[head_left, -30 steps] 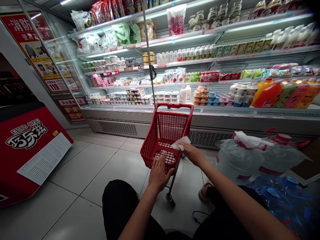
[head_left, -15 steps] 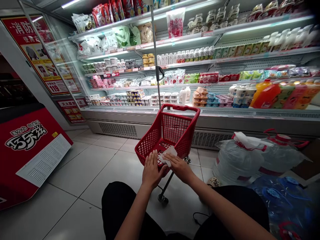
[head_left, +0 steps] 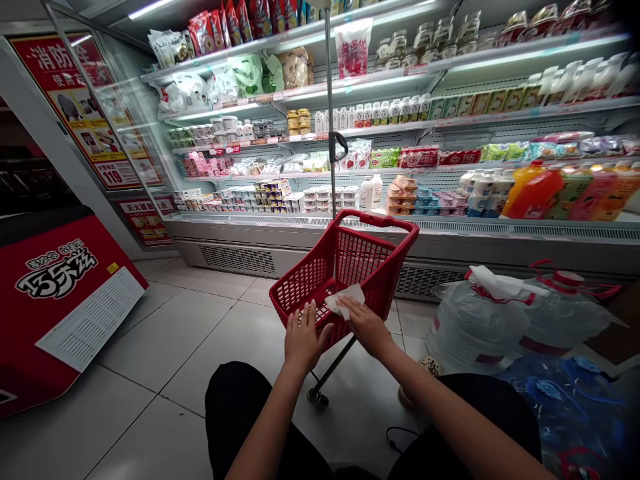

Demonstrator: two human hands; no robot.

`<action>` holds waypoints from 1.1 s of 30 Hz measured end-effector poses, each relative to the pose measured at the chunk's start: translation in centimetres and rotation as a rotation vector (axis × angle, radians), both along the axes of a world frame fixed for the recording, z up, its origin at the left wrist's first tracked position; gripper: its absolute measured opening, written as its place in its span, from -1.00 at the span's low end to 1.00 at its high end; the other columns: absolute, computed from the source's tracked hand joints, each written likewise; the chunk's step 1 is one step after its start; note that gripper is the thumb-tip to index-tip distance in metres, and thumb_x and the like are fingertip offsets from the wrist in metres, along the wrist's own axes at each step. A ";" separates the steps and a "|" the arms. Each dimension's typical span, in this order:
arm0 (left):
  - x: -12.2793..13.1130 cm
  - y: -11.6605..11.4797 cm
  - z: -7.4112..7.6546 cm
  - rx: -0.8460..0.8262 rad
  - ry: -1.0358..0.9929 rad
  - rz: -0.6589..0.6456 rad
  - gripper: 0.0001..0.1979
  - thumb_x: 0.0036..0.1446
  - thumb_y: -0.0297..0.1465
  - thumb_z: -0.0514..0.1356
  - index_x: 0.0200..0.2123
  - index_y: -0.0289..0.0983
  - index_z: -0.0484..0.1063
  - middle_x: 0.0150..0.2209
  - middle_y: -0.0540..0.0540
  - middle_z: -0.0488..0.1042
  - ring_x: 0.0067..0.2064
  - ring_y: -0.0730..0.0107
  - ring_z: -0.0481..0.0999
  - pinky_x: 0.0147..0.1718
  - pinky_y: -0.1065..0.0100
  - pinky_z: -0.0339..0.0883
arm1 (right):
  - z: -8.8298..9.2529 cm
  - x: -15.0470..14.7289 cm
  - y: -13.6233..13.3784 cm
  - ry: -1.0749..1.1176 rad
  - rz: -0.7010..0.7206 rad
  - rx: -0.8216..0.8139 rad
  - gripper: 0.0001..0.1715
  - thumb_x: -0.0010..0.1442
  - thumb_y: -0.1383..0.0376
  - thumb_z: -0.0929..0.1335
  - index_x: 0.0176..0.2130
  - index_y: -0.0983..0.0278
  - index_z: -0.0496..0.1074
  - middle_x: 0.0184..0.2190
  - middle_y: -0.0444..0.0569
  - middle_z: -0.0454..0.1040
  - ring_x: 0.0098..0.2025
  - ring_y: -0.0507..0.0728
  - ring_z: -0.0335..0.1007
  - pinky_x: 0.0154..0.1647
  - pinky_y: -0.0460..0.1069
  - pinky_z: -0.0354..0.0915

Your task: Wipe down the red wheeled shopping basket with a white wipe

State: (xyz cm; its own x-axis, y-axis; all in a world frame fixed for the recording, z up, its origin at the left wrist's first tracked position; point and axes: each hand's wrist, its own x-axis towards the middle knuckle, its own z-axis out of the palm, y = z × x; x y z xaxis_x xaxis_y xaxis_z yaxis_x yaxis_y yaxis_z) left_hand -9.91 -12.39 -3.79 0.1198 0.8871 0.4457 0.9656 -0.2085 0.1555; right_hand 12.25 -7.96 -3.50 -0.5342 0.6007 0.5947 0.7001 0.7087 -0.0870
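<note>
Since half a second ago the red cart [head_left: 356, 257] has swung round, its handle now further right, and the white wipe [head_left: 350, 298] has shifted rightward with it. From the left: a red freezer chest [head_left: 30, 333], fire-safety posters [head_left: 83, 127] on the wall behind, then pale, glossy floor tiles [head_left: 200, 333]. The left hand [head_left: 304, 340] is unclenched, fingers spread at the cart's near rim; the right hand [head_left: 369, 327] holds the wipe against that rim. Behind the cart runs a lit refrigerated case [head_left: 220, 230]; at right stand bagged water bottles [head_left: 475, 327] and bluish bottles [head_left: 545, 393].
</note>
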 end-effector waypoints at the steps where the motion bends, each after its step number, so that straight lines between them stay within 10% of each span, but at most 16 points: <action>1: 0.6 0.0 -0.1 0.005 -0.001 -0.017 -0.19 0.41 0.07 -0.07 0.52 -0.27 -0.09 0.42 -0.31 0.23 0.39 -0.10 0.29 0.35 -0.12 0.15 | -0.2 -1.0 -0.7 -0.008 0.016 0.000 -0.30 0.37 0.48 0.19 0.44 0.29 0.17 0.40 0.08 0.27 0.46 0.18 0.12 0.40 0.17 0.24; 12: -1.5 -1.8 0.9 0.020 0.001 -0.092 -0.30 0.47 -0.03 -0.08 0.53 -0.13 -0.17 0.50 -0.13 0.05 0.47 0.08 0.14 0.38 -0.03 0.11 | 1.6 3.0 2.7 0.062 -0.086 -0.035 -0.38 0.43 0.40 0.16 0.40 0.22 0.24 0.37 0.03 0.32 0.42 0.19 0.21 0.35 0.19 0.29; 21: -1.6 -1.5 1.5 0.002 -0.024 -0.109 -0.38 0.45 -0.10 0.01 0.49 -0.03 0.01 0.48 -0.06 0.11 0.48 0.03 0.10 0.38 -0.12 0.10 | -0.1 -4.3 -1.7 0.081 0.074 -0.019 -0.29 0.38 0.47 0.18 0.44 0.24 0.16 0.39 0.03 0.29 0.46 0.16 0.11 0.42 0.18 0.22; 33: -1.1 -1.7 1.6 0.006 -0.047 -0.119 -0.35 0.46 -0.08 -0.01 0.52 -0.01 -0.11 0.49 -0.06 0.10 0.48 0.06 0.12 0.39 -0.10 0.10 | 1.0 3.0 3.1 0.076 -0.156 -0.002 -0.37 0.42 0.39 0.16 0.41 0.29 0.24 0.36 0.11 0.32 0.41 0.25 0.21 0.34 0.24 0.28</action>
